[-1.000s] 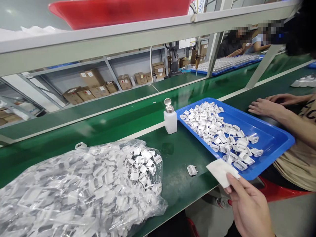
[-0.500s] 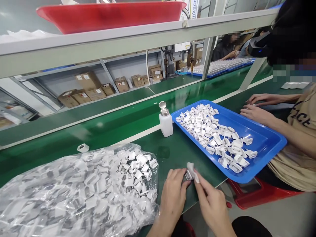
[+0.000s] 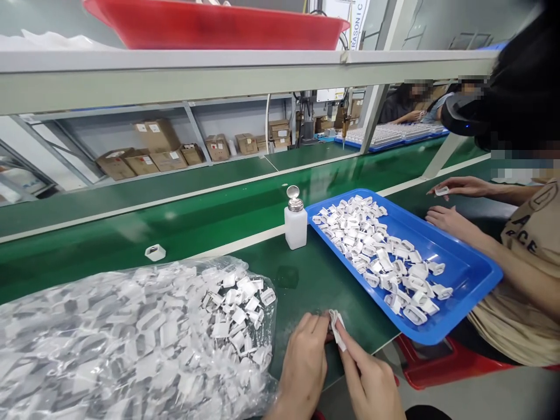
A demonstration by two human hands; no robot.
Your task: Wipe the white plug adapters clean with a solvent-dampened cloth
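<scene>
My left hand (image 3: pixel 305 356) is closed near the table's front edge, its fingertips against a small part that is mostly hidden now. My right hand (image 3: pixel 365 370) pinches a folded white cloth (image 3: pixel 337 330) and presses it against that part. To the left lies a clear plastic bag (image 3: pixel 144 338) full of white plastic pieces, open at its right end. A blue tray (image 3: pixel 455 315) on the right holds many white pieces with metal prongs. Between bag and tray, further back, stands a white bottle (image 3: pixel 296 227) with a metal top.
One loose white piece (image 3: pixel 155 252) sits behind the bag. At the right, a person's hand (image 3: pixel 468 186) holds a white part beyond the tray. A shelf beam (image 3: pixel 245 73) crosses above the table, bearing a red tray (image 3: pixel 227 29). A red stool (image 3: pixel 455 359) is below.
The view has shifted slightly. The cloth now lies flatter over the part between my hands, hiding more of it. The other person's far hand has lifted, showing a white part.
</scene>
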